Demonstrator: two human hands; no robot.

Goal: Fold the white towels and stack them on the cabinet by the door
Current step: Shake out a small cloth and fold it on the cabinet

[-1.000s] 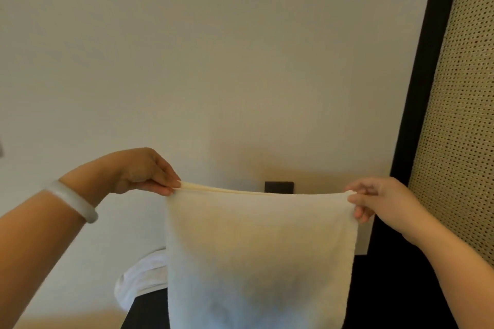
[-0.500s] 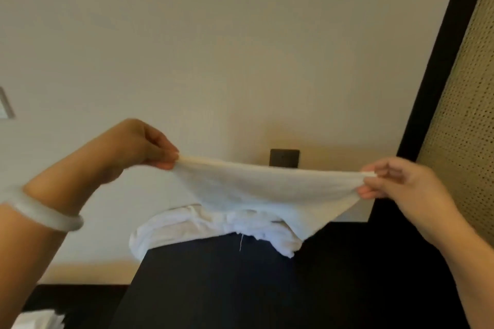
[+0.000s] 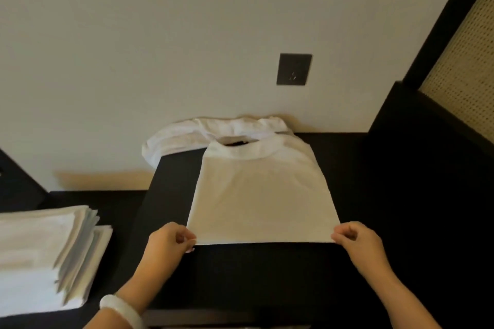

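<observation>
A white towel point(image 3: 262, 195) lies spread on the black cabinet top point(image 3: 374, 195), its far end humped up against a heap of unfolded white towels point(image 3: 187, 136) by the wall. My left hand point(image 3: 171, 240) pinches the towel's near left corner. My right hand point(image 3: 355, 242) pinches the near right corner. Both corners sit low, at the cabinet surface. A stack of folded white towels point(image 3: 45, 254) rests on a lower dark surface at the left.
A dark wall socket plate point(image 3: 294, 69) is on the beige wall above the heap. A black frame with a woven cane panel point(image 3: 465, 56) rises at the right. The cabinet's near edge runs along the bottom of the view.
The towel, held up in the air between both hands, has been brought down and laid flat on the cabinet top. The view has tilted downward, showing the folded stack at the left.
</observation>
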